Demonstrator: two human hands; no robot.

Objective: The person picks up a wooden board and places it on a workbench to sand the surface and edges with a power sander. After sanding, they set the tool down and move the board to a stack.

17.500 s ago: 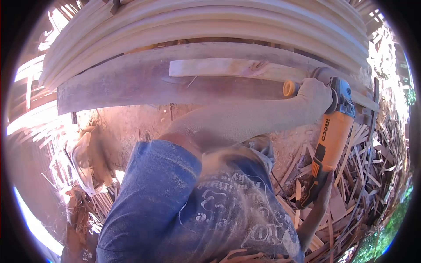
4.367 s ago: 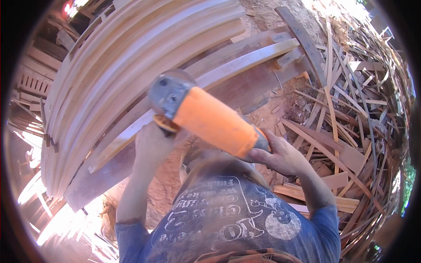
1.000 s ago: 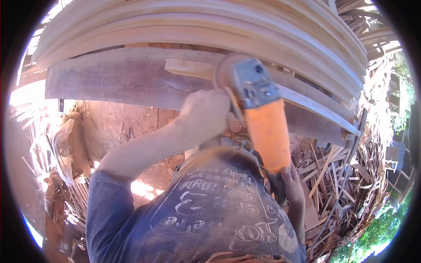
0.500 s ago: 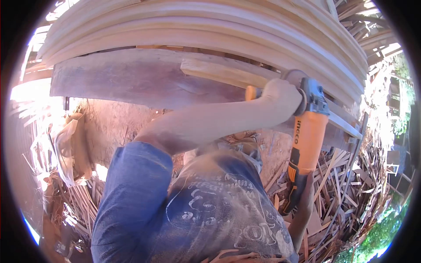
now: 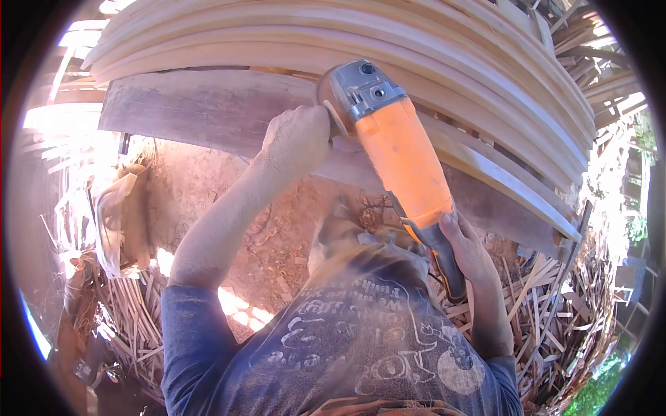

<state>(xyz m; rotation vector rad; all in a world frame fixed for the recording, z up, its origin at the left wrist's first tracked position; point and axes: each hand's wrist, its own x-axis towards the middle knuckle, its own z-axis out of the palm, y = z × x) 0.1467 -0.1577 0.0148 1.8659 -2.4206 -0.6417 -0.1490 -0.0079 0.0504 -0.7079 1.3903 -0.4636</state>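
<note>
Along the strip, your left hand and right hand grip the grinder, now shifted left over another stretch.

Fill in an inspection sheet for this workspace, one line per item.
Surface: dark board, dusty-looking.
Job's things: orange grinder, its head over the board; pale strip lying along it, contact hidden.
Clutter: wood scraps heaped on the right.
Hands: left hand closed beside the grinder's head; right hand on the rear handle.
Cables: none clearly visible.
Surroundings: stacked curved wood beyond, reddish ground below.
</note>
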